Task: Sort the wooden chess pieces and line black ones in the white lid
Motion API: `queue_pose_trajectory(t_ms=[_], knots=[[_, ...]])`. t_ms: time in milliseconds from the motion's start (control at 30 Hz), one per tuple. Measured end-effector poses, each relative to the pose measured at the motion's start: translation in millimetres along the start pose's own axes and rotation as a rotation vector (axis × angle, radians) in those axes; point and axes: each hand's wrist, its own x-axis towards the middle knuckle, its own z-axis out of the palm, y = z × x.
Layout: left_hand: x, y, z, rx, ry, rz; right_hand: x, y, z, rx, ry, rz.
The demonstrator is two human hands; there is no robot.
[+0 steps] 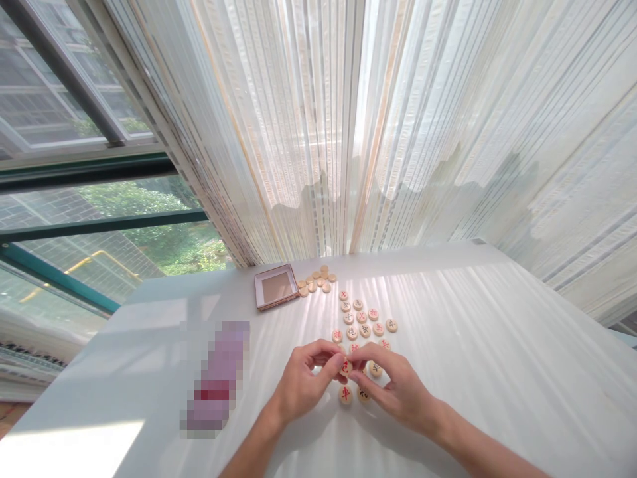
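Here, I pinch one red-marked disc (346, 368) in left hand (303, 380) and right hand (401, 385), nearer me than the shallow box (277, 288), blank-topped discs (320, 283) clustered right of it.

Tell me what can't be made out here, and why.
- Head view: piece in the left hand, partly covered by its grip.
- Head view: black-marked piece, partly covered by the right hand.
- Head view: purple shape, blurred by pixelation.
- Head view: pale pieces beside the open box, too small to show any markings.
- Head view: forearms, cut off by the bottom edge.
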Motion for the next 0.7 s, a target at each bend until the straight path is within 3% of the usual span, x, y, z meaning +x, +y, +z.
queue_pose_trajectory(t_ms=[267, 700], knots=[[-1.8, 0.9, -3.5, 0.017, -0.063, 0.005, 4.8, -0.3, -3.3, 0.061, 0.037, 0.028], [-1.4, 2.4, -1.5, 0.167, -0.021, 0.066, 4.4, -1.1, -5.1, 0.048, 0.051, 0.079]])
